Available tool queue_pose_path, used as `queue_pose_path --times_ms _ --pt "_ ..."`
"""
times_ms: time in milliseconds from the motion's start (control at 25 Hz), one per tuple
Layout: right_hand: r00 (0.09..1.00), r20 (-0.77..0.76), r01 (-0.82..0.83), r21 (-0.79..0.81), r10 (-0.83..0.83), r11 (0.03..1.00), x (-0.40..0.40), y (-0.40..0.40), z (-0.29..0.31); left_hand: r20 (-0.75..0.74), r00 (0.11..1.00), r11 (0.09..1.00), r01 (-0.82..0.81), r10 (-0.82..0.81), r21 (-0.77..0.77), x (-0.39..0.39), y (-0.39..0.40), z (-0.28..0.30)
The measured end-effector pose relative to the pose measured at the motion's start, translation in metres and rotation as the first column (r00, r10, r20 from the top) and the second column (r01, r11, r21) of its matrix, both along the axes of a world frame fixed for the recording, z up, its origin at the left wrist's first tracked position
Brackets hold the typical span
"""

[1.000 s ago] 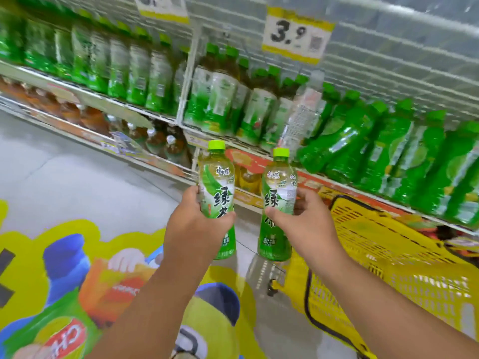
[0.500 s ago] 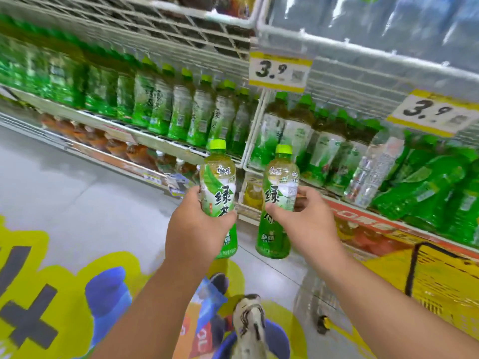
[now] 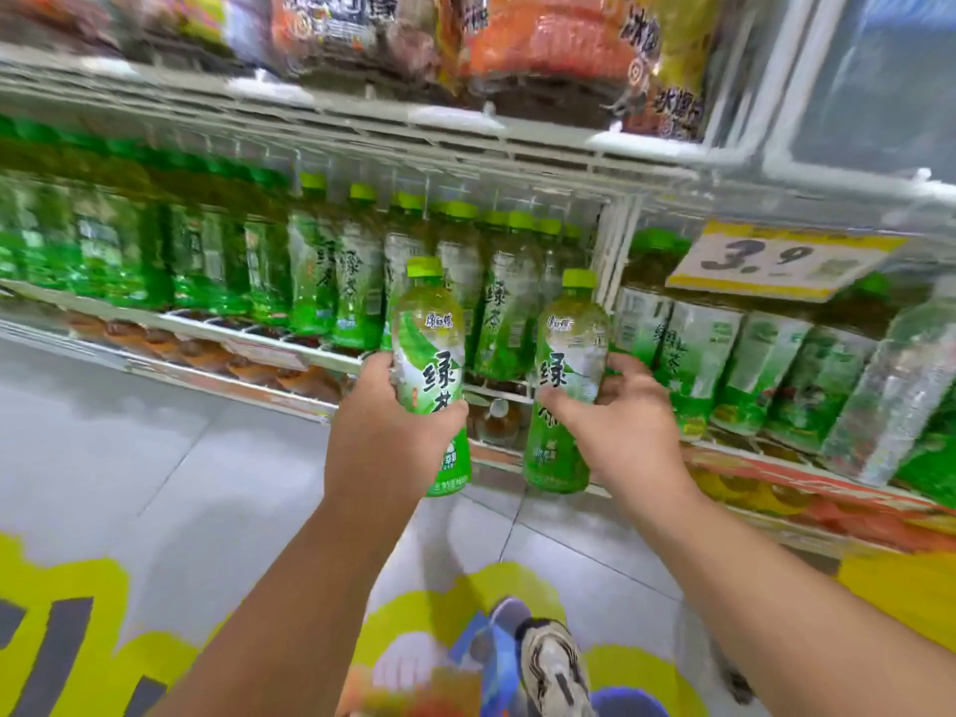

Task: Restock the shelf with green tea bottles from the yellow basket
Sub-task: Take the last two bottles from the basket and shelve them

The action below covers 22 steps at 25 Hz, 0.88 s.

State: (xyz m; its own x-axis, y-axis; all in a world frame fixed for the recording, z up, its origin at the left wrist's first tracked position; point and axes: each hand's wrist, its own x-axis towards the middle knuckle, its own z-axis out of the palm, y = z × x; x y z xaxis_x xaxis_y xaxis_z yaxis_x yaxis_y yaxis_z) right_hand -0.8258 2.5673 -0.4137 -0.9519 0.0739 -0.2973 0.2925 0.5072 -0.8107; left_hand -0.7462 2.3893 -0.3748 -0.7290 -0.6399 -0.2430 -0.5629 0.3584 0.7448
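My left hand grips an upright green tea bottle with a light-green cap. A second green tea bottle, also upright, is held by my right hand. Both bottles are raised in front of the white wire shelf, close to a row of matching green tea bottles. Just a corner of the yellow basket shows at the right edge.
A yellow 3.9 price tag hangs right of the white shelf divider. More green bottles fill the section beyond it. Orange packs sit on the shelf above. My shoe stands on a coloured floor sticker.
Both hands have carried their bottles up and toward the shelf. The view has swung up and left, so the yellow basket has slid almost out of sight at the right.
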Motion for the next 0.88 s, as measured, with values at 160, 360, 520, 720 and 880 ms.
queue_pose_path --times_ms 160,360,520,720,880 --pt "0.998 0.002 0.062 0.105 -0.063 0.993 -0.015 -0.037 0.004 -0.004 1.000 0.999 0.029 -0.029 0.020 -0.020 -0.052 -0.007" --pt "0.976 -0.066 0.214 0.105 -0.208 0.971 -0.032 -0.076 0.004 -0.009 0.993 0.992 0.122 -0.122 -0.011 -0.037 -0.113 -0.012" --pt "0.939 -0.165 0.323 0.126 -0.301 0.938 -0.043 -0.092 -0.003 -0.069 0.981 0.984 0.178 -0.179 -0.021 -0.055 -0.146 -0.016" --pt "0.911 -0.251 0.382 0.222 -0.326 0.897 -0.056 -0.095 -0.020 -0.038 0.993 0.994 0.108 -0.108 0.012 -0.087 -0.172 -0.029" --pt "0.906 -0.315 0.369 0.257 -0.284 0.893 -0.061 -0.090 -0.032 -0.011 0.997 0.995 0.074 -0.075 -0.068 -0.100 -0.189 -0.036"
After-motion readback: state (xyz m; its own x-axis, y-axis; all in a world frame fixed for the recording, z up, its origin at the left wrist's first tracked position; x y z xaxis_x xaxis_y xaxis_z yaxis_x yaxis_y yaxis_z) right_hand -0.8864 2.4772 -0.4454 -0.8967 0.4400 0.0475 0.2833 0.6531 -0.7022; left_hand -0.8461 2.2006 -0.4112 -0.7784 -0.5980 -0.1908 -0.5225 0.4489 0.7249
